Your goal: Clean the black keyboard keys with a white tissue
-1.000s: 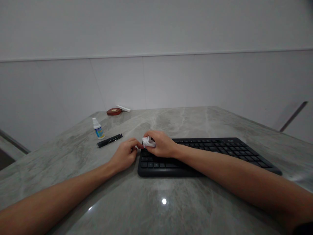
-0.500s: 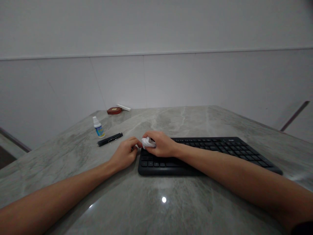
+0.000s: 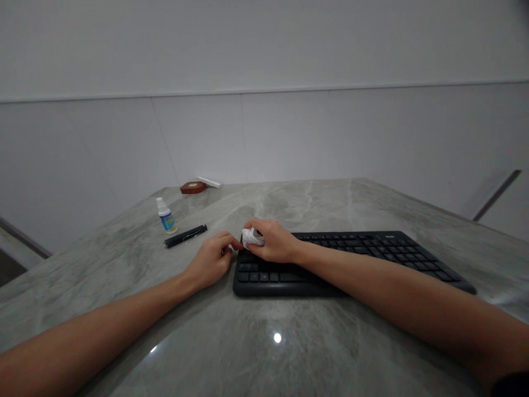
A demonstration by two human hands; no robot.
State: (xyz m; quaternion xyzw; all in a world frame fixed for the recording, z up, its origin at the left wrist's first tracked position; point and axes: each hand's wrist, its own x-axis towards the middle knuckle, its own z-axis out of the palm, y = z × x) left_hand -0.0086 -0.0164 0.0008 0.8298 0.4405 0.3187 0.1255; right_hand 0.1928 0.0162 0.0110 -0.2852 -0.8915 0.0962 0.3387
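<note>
A black keyboard (image 3: pixel 397 251) lies flat on the grey marbled table. My right hand (image 3: pixel 275 241) is closed around a crumpled white tissue (image 3: pixel 252 238), pressed at the keyboard's far left corner. That hand and its forearm hide much of the keyboard's left and middle keys. My left hand (image 3: pixel 212 259) rests on the table just left of the keyboard, fingers curled, with fingertips at the keyboard's left edge near the tissue.
Left of my hands lie a black pen-like item (image 3: pixel 185 236) and a small white spray bottle (image 3: pixel 166 216) with a blue label, standing upright. Towards the back are a reddish-brown box (image 3: pixel 192 188) and a flat white piece (image 3: pixel 209 182). A white wall (image 3: pixel 289 138) stands behind the table.
My right hand has shifted very slightly up and to the right with the tissue. The left fingertips have edged a little to the right; the keyboard stays in place.
</note>
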